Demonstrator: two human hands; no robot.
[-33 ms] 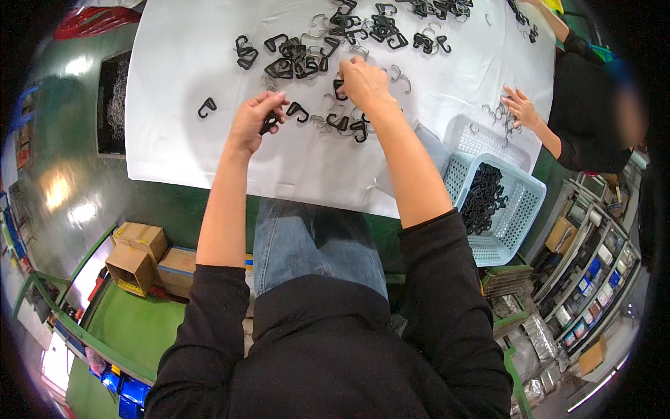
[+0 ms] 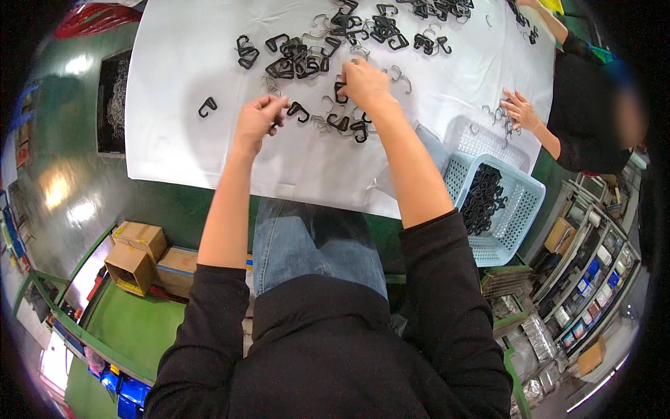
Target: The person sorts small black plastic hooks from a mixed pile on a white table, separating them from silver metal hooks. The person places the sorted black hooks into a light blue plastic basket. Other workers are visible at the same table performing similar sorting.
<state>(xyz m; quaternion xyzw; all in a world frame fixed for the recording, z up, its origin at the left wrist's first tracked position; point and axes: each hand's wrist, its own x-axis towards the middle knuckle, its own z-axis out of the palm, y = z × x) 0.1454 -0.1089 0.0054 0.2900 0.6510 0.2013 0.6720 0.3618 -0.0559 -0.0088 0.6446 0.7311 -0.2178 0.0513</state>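
My left hand (image 2: 255, 124) is over the near part of the white-covered table (image 2: 167, 146), its fingers curled around a small black hook (image 2: 273, 128), mostly hidden by the hand. Just right of its fingertips lies another black hook (image 2: 298, 112). My right hand (image 2: 366, 84) is bent downward, pinching a black hook (image 2: 340, 91) at the table surface. Between and beyond the hands are loose black hooks and thin silvery wire hooks (image 2: 401, 78). A dense heap of black hooks (image 2: 296, 57) sits past my left hand.
At the table's near right edge stands a light blue perforated basket (image 2: 513, 227) with many small black pieces (image 2: 484, 199). A co-worker's hand (image 2: 520, 110) rests over wire hooks at the right. One black hook (image 2: 207, 107) lies apart at left. Cardboard boxes (image 2: 139, 241) stand lower left.
My left hand has shifted slightly to the right and turned, so less of its black hook shows. My right hand has barely moved.
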